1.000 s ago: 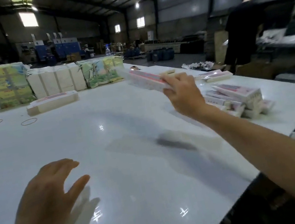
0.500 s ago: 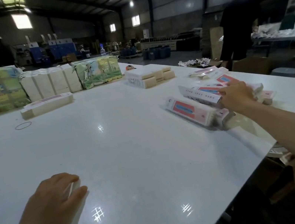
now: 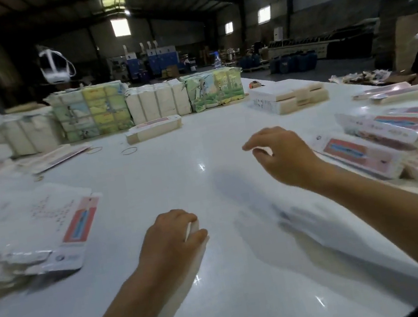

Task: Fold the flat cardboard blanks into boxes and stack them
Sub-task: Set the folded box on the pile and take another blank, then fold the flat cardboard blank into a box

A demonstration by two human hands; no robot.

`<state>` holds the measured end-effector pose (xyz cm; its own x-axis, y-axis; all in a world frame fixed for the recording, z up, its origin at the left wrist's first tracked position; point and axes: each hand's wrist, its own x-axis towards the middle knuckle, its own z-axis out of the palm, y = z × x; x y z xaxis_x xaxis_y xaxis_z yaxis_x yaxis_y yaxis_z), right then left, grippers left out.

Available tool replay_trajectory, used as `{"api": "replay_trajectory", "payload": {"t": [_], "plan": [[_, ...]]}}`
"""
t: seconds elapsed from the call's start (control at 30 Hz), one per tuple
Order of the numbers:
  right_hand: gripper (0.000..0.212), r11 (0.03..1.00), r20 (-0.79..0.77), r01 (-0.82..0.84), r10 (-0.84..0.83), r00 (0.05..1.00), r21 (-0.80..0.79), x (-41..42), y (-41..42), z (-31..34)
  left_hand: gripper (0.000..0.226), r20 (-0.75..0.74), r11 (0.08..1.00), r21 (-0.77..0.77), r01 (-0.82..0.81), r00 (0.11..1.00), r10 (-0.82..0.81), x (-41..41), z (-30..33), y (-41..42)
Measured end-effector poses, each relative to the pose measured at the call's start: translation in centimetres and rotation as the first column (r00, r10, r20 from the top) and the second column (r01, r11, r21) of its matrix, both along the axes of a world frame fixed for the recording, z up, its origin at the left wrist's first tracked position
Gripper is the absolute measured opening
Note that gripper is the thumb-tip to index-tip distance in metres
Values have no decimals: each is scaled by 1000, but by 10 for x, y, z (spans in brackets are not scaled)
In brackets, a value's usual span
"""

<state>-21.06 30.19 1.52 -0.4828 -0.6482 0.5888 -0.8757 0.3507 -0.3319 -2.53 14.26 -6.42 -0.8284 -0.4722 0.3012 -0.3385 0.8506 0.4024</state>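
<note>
Your folded boxes (image 3: 382,145) are lying at the right, long axes running near-left to far-right — white with pink-and-blue panels. Your left hand (image 3: 170,241) is resting curled on the table (image 3: 225,294), holding nothing I can make out, while your right hand (image 3: 284,158) is hovering loosely curled, empty — both apart.
</note>
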Motion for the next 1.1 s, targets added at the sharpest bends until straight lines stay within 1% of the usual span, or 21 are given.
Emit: {"api": "replay_trajectory", "payload": {"t": [0.1, 0.2, 0.33, 0.37, 0.4, 0.43, 0.5, 0.53, 0.57, 0.6, 0.63, 0.67, 0.7, 0.73, 0.77, 0.8, 0.83, 0.9, 0.97, 1.03, 1.1], "plan": [[28, 973, 78, -87, 72, 994, 214, 25, -30, -41, 38, 13, 999, -38, -6, 1000, 6, -1, -4, -4], [30, 928, 44, -120, 112, 993, 353, 37, -44, -73, 38, 5, 999, -29, -19, 1000, 19, -1, -5, -5], [31, 934, 19, -116, 117, 993, 339, 34, -46, -84, 34, 13, 999, -23, -25, 1000, 25, -2, -4, -4], [31, 937, 19, -117, 118, 993, 328, 33, -46, -85, 34, 24, 1000, -1, -26, 999, 26, -2, -4, -4], [30, 940, 18, -120, 120, 993, 318, 33, -46, -86, 34, 34, 998, 56, -28, 999, 26, -3, -1, -5], [29, 942, 22, -121, 120, 993, 314, 33, -46, -86, 33, 31, 988, 150, -34, 999, 30, -2, 5, -8], [28, 942, 30, -120, 117, 993, 312, 34, -47, -86, 27, -20, 934, 349, -70, 996, 82, -1, 23, -25], [28, 943, 33, -124, 120, 992, 309, 34, -46, -86, 24, -31, 917, 381, -120, 989, 143, 0, 33, -39], [28, 943, 36, -129, 124, 992, 306, 34, -46, -86, 25, -3, 915, 347, -206, 975, 221, 3, 43, -56], [29, 943, 38, -132, 127, 991, 305, 34, -46, -85, 31, 67, 911, 257, -324, 946, 317, 8, 53, -76], [29, 943, 40, -134, 128, 991, 306, 34, -45, -84, 43, 165, 883, 121, -453, 887, 432, 15, 61, -95], [29, 942, 40, -136, 130, 991, 306, 34, -45, -84, 60, 273, 829, -23, -559, 794, 543, 25, 65, -113], [29, 943, 39, -138, 132, 990, 304, 34, -45, -84, 78, 369, 765, -134, -630, 684, 629, 36, 66, -128], [29, 943, 38, -139, 134, 990, 302, 34, -45, -85, 93, 442, 708, -212, -674, 580, 685, 47, 64, -140], [29, 944, 37, -141, 136, 990, 299, 34, -46, -85, 104, 488, 665, -266, -698, 498, 717, 57, 61, -150], [28, 945, 36, -142, 137, 990, 296, 34, -46, -85, 110, 507, 640, -295, -709, 452, 734, 65, 57, -157], [28, 946, 35, -141, 137, 990, 293, 33, -46, -85, 112, 507, 628, -303, -717, 437, 743, 70, 54, -163], [27, 946, 30, -138, 135, 990, 293, 33, -46, -85, 112, 492, 624, -277, -731, 450, 745, 76, 54, -172], [28, 946, 33, -140, 136, 990, 291, 33, -45, -85, 106, 465, 626, -190, -757, 491, 736, 79, 59, -178], [28, 945, 37, -146, 141, 989, 292, 34, -45, -85, 94, 416, 626, -80, -776, 545, 728, 83, 64, -182], [29, 945, 33, -143, 139, 990, 295, 34, -46, -85, 82, 369, 622, -19, -783, 573, 732, 86, 67, -180]]}}
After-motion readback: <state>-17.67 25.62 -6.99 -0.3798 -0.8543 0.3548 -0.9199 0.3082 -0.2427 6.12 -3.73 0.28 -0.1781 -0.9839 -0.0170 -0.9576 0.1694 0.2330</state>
